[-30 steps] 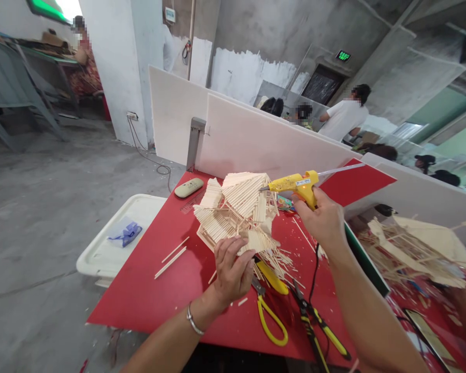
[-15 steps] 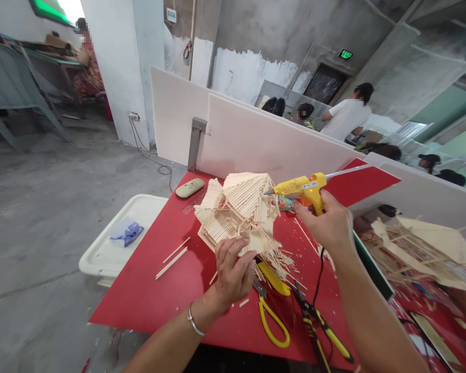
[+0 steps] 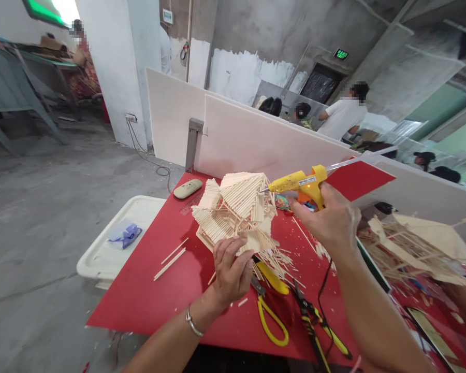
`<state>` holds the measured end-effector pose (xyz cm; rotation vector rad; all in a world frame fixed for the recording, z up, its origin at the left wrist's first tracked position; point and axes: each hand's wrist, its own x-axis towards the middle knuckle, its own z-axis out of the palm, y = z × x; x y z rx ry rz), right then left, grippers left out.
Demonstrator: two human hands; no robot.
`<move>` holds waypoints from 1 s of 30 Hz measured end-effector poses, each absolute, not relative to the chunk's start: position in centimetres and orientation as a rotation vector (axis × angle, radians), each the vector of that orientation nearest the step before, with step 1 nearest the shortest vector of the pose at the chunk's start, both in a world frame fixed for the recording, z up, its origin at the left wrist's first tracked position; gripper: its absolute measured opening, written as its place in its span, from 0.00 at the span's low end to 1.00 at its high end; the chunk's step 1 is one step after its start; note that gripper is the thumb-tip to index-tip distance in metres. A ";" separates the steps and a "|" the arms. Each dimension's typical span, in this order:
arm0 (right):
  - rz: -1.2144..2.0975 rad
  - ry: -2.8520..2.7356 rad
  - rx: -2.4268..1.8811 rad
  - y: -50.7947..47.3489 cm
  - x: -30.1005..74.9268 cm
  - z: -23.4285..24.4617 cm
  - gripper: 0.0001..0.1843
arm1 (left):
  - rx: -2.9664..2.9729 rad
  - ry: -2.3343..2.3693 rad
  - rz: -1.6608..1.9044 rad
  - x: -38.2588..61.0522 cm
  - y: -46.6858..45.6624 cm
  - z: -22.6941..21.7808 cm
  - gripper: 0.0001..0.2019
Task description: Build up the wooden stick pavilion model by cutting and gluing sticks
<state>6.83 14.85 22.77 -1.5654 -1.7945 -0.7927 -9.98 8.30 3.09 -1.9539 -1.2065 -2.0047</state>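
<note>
A small model house [image 3: 241, 199] made of pale wooden sticks stands on the red tabletop [image 3: 140, 300]. My left hand [image 3: 233, 269] is closed at its near edge, fingers gripping the lower roof part. In my right hand [image 3: 330, 220] is a yellow hot glue gun [image 3: 299, 182] with a clear glue stick out of its back. Its metal nozzle points left and is at the right side of the upper roof; whether it touches I cannot tell. Loose sticks [image 3: 281, 267] lie in a heap beside the model.
Near the front edge lie yellow-handled cutters [image 3: 271, 321] and black-and-yellow pliers [image 3: 314, 326]. A glasses case [image 3: 188, 188] lies at the far left corner. White boards [image 3: 264, 137] stand behind the table. A lidded white bin [image 3: 101, 254] is on the left, another stick model [image 3: 415, 254] on the right.
The glue gun has tilted slightly and its nozzle has shifted a little along the roof's right side. My left hand keeps its hold; the whole view has moved slightly.
</note>
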 end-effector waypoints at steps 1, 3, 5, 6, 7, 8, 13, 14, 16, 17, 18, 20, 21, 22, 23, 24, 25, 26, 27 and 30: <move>-0.804 -1.799 -1.568 14.9 6.8 22.8 0.24 | -1.953 -1.206 -2.008 -10.0 8.3 3.1 0.13; -0.826 -1.806 -1.575 15.0 6.8 22.7 0.23 | -1.956 -1.204 -2.015 -10.0 8.3 3.0 0.13; -0.858 -1.822 -1.576 15.1 7.0 22.6 0.22 | -1.959 -1.202 -2.021 -10.0 8.3 3.0 0.13; -0.878 -1.832 -1.569 15.2 7.2 22.6 0.22 | -1.961 -1.200 -2.021 -10.0 8.3 3.1 0.13; -0.899 -1.843 -1.556 15.2 7.3 22.5 0.22 | -1.963 -1.201 -2.021 -10.0 8.3 3.1 0.13; -0.918 -1.853 -1.539 15.2 7.5 22.5 0.22 | -1.963 -1.200 -2.020 -10.0 8.2 3.1 0.13; -0.953 -1.886 -1.499 15.3 8.0 22.4 0.23 | -1.959 -1.202 -2.009 -10.1 8.2 3.3 0.12; -0.962 -1.888 -1.496 15.3 8.0 22.5 0.23 | -1.958 -1.205 -2.006 -10.1 8.2 3.3 0.12; -0.977 -1.893 -1.486 15.3 7.9 22.5 0.22 | -1.957 -1.211 -2.005 -10.0 8.2 3.3 0.11; -0.980 -1.894 -1.480 15.3 7.9 22.5 0.22 | -1.955 -1.213 -2.007 -10.0 8.2 3.3 0.11; -0.983 -1.895 -1.476 15.3 7.9 22.6 0.22 | -1.956 -1.214 -2.007 -10.0 8.3 3.2 0.11; -0.990 -1.892 -1.479 15.3 7.8 22.6 0.22 | -1.955 -1.212 -2.007 -10.0 8.3 3.2 0.11; -0.995 -1.887 -1.481 15.3 7.8 22.6 0.22 | -1.954 -1.212 -2.007 -10.0 8.3 3.2 0.12; -1.000 -1.881 -1.484 15.3 7.8 22.6 0.22 | -1.955 -1.212 -2.005 -10.0 8.3 3.1 0.12; -1.002 -1.876 -1.485 15.4 7.8 22.6 0.21 | -1.956 -1.214 -2.002 -10.0 8.3 3.1 0.12; -1.004 -1.874 -1.483 15.4 7.8 22.6 0.21 | -1.957 -1.217 -2.000 -10.0 8.3 3.1 0.12; -1.005 -1.872 -1.479 15.5 7.8 22.6 0.21 | -1.958 -1.218 -1.998 -10.0 8.3 3.1 0.12; -1.007 -1.870 -1.474 15.5 7.8 22.6 0.21 | -1.961 -1.219 -1.996 -10.0 8.3 3.1 0.12; -1.011 -1.866 -1.471 15.5 7.7 22.6 0.21 | -1.962 -1.219 -1.997 -10.0 8.3 3.1 0.12; -1.016 -1.863 -1.466 15.5 7.6 22.7 0.20 | -1.965 -1.214 -2.002 -10.0 8.3 3.1 0.12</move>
